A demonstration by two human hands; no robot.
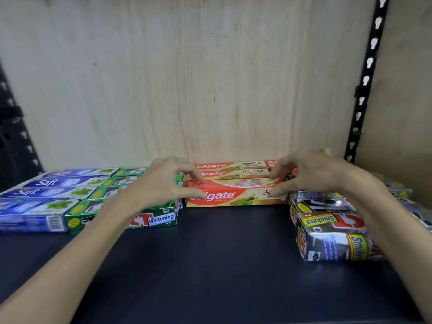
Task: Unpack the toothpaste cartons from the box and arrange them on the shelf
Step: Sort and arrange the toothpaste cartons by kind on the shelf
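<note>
On the dark shelf [222, 253], against the wooden back wall, the left hand [163, 181] and right hand [311, 176] pinch the two ends of the front red toothpaste carton [236, 194]. More red cartons [230, 170] lie behind it, green cartons [131, 206] to its left.

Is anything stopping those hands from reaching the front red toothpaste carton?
Nothing visible. The left hand and right hand already pinch the front red carton at its two ends, with no object between fingers and carton. It lies on the dark shelf.
</note>
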